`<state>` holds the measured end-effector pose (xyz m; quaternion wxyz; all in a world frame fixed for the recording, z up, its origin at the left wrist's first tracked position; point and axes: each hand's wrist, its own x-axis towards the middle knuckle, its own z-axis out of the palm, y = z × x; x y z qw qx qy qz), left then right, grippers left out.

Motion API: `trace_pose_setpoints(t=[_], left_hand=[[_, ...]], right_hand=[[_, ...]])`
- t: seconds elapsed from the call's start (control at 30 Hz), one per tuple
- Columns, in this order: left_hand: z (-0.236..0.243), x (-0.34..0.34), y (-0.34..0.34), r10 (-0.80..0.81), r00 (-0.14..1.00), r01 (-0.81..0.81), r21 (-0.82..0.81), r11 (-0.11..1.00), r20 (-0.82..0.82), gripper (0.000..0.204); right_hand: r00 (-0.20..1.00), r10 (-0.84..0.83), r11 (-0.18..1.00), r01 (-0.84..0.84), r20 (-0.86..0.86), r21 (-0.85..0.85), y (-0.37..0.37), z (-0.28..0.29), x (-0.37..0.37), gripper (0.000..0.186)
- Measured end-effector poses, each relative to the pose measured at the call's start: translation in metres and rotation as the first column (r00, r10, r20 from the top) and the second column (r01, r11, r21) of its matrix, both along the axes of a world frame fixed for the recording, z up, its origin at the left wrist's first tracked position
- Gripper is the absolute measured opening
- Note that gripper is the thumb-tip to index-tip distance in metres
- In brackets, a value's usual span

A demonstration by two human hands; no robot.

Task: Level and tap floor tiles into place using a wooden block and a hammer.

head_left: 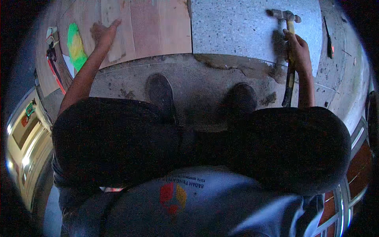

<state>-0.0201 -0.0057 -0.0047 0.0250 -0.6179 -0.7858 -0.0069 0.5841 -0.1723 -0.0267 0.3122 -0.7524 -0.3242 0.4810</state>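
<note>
Right hand (299,50) closed round a ball-peen hammer (291,28) (dull metal head (285,15), yellow-&-black handle (290,77)), held over speckled, terrazzo-like tile (233,31); L. hand (103,34) empty, thumb spread wide, by flat wood-grained boards (146,27); below, grey shirt (225,207) w/ dark lettering (193,177) & red-yellow emblem (166,192).

Yellow-black hammer handle (291,74), speckled slab (233,29)
</note>
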Motion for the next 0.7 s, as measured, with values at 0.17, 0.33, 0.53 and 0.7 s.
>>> trace_pose_setpoints(t=[0.17, 0.33, 0.53, 0.7], left_hand=[[0.002, 0.069, -0.052, -0.775, 0.619, 0.768, 0.111, 0.631, 0.128, 0.049], [-0.013, 0.142, -0.118, -0.947, 0.227, 0.963, 0.093, 0.253, 0.229, 0.036], [-0.021, 0.157, -0.129, -0.969, 0.126, 0.965, 0.2, 0.169, 0.211, 0.032], [-0.025, 0.157, -0.134, -0.963, 0.145, 0.962, 0.196, 0.191, 0.229, 0.029]], right_hand=[[0.575, 0.294, 0.933, -0.345, 0.763, -0.1, 0.001, -0.015, 0.009, 0.047], [0.418, 0.337, 0.923, -0.322, 0.844, -0.209, 0.004, -0.007, -0.005, 0.056], [0.383, 0.348, 0.899, -0.394, 0.856, -0.19, 0.008, -0.011, -0.002, 0.05], [0.327, 0.076, 0.914, -0.401, 0.942, 0.065, -0.027, -0.017, 0.083, 0.032]])
